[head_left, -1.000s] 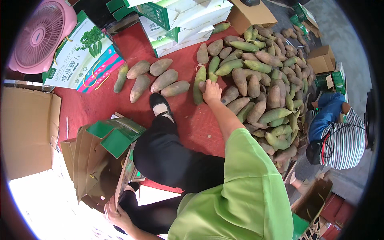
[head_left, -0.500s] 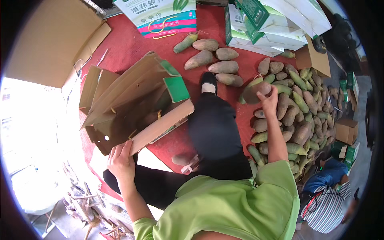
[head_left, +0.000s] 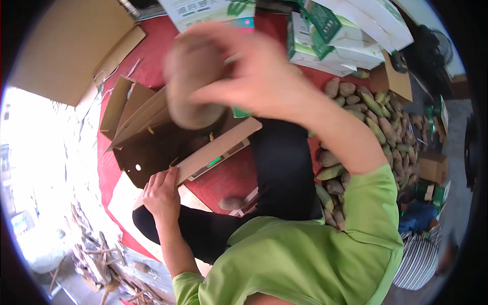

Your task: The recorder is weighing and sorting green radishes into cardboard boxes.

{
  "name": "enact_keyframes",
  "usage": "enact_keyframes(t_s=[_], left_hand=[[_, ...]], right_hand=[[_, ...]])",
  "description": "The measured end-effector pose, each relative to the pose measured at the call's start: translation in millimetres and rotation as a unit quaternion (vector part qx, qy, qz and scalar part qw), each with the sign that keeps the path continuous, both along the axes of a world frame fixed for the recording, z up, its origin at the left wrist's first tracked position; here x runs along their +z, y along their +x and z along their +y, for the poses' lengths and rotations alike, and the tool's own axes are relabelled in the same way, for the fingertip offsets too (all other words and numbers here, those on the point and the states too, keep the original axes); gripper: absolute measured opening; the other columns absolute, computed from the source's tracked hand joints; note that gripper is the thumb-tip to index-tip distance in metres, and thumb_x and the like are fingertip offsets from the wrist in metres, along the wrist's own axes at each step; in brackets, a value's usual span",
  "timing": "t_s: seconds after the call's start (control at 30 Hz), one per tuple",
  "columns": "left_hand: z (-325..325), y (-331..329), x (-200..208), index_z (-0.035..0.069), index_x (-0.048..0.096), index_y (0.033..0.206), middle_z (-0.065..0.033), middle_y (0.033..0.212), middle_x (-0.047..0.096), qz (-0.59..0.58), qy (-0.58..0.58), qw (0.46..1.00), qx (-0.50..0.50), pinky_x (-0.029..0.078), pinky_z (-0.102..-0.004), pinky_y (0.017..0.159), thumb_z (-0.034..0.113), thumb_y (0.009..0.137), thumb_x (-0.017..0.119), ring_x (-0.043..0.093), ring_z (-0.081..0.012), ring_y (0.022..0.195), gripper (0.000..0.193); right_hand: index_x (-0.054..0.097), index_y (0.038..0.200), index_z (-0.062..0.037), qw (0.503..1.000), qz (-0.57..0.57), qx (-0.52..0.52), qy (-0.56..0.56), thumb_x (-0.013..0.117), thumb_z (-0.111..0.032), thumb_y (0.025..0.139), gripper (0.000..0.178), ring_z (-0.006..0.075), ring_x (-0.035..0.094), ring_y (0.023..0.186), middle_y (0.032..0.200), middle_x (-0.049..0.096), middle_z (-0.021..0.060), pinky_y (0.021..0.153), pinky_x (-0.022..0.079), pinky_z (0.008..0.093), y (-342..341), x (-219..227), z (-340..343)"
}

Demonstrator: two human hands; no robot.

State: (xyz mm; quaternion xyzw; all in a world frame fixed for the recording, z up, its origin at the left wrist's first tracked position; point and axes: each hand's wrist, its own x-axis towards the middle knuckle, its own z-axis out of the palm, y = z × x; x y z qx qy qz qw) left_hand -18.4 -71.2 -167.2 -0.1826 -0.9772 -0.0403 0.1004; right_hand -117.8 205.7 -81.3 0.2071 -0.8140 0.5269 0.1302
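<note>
Over the open cardboard box, my right hand grips a large brown, soil-coated radish, both smeared by motion. My left hand is closed on the near flap of the box, at its lower left corner. The box leans open at the left, and its dark inside is partly hidden by the radish. Below its near side shows a white-edged device with a green lit strip, perhaps a scale. At the right lies a big pile of brown and green radishes.
White and green cartons stack at the back right; another printed carton stands at the back. A large brown carton fills the far left. One loose radish lies near my legs. A person in stripes is at the lower right.
My right hand has carried the radish from beside the pile leftward to above the box. My left hand keeps its hold on the flap; the view has shifted slightly.
</note>
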Motion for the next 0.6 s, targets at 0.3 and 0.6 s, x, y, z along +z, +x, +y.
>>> enact_keyframes(t_s=[0.3,0.6], left_hand=[[-14,8,-11,0.014,0.067,0.102,-0.0073,0.089,0.064,-0.037,0.017,0.999,0.01,0.05,-0.0429,0.07,0.003,0.074,0.054,0.062,-0.031,0.084,0.033],[-8,3,-4,0.014,0.067,0.097,-0.0034,0.084,0.063,-0.039,0.002,0.999,0.013,0.05,-0.0385,0.068,0.004,0.075,0.061,0.062,-0.0252,0.08,0.025]], right_hand=[[0.058,0.102,-0.0044,0.967,-0.117,0.108,0.2,0.064,-0.012,0.074,0.029,0.0325,0.064,0.095,0.096,0.067,0.0145,0.08,0.051,0.045,-20,-110,-181],[0.068,0.095,-0.007,0.98,-0.059,0.119,0.151,0.066,-0.021,0.075,0.025,0.0227,0.066,0.075,0.08,0.068,0.0107,0.066,0.05,0.0358,-25,-53,-67]])
